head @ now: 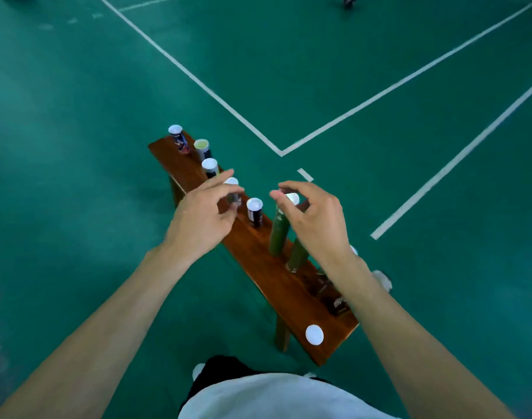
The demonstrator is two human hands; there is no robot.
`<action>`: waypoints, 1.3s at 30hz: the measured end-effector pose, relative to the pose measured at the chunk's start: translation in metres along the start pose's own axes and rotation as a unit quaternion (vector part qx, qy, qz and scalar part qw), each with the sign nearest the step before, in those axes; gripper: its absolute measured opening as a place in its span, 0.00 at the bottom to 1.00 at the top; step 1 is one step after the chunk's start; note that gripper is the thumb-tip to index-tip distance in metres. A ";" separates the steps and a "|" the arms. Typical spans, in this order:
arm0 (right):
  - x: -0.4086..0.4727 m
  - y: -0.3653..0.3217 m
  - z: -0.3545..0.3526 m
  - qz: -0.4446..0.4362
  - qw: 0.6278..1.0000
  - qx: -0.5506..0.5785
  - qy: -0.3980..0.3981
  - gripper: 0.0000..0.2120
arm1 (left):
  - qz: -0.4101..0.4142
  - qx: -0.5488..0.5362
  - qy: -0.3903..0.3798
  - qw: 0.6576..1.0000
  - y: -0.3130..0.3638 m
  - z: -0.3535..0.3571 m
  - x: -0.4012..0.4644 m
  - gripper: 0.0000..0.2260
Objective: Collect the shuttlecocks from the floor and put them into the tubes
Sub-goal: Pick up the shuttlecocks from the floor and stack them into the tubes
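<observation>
Here right hand (316,219) fingers (281,196) touch green tube (278,234) cap.

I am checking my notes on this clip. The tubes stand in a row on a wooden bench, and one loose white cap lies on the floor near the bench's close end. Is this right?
Not quite. In the head view the loose white cap lies on the wooden bench itself, near its close end, not on the floor. The rest holds: the tubes stand in a row on that bench.

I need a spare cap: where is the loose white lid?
In the head view the loose white lid lies flat on the wooden bench's near end, nearest the person, below the right forearm.
</observation>
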State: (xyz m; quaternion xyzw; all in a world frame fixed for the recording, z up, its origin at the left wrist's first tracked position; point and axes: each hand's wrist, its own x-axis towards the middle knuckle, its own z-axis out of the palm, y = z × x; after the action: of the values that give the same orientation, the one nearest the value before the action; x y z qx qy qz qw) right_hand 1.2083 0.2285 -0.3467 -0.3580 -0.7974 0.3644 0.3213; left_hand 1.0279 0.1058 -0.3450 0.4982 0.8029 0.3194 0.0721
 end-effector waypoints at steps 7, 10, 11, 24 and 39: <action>0.028 -0.192 0.201 -0.113 0.962 0.187 -0.165 0.15 | -0.145 0.047 0.140 0.978 -0.132 -0.184 -0.080 0.14; 0.012 -0.266 0.278 -0.184 0.931 0.209 -0.235 0.13 | -0.222 0.066 0.168 0.958 -0.183 -0.253 -0.132 0.16; 0.006 -0.286 0.300 -0.201 0.919 0.218 -0.261 0.14 | -0.246 0.080 0.173 0.951 -0.199 -0.273 -0.148 0.18; -0.111 -0.494 0.576 -0.281 0.738 0.244 -0.563 0.23 | -0.521 0.121 0.323 0.781 -0.345 -0.467 -0.369 0.19; -0.113 -0.737 0.922 -0.293 0.656 0.299 -0.628 0.15 | -0.575 0.198 0.379 0.697 -0.615 -0.725 -0.411 0.17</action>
State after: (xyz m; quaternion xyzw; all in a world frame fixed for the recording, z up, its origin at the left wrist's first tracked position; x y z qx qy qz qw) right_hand 0.3080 -0.5385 -0.2644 0.3235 -0.7209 0.6081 -0.0764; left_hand 0.4522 -0.7458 -0.2182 -0.2212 0.9369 0.2114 -0.1688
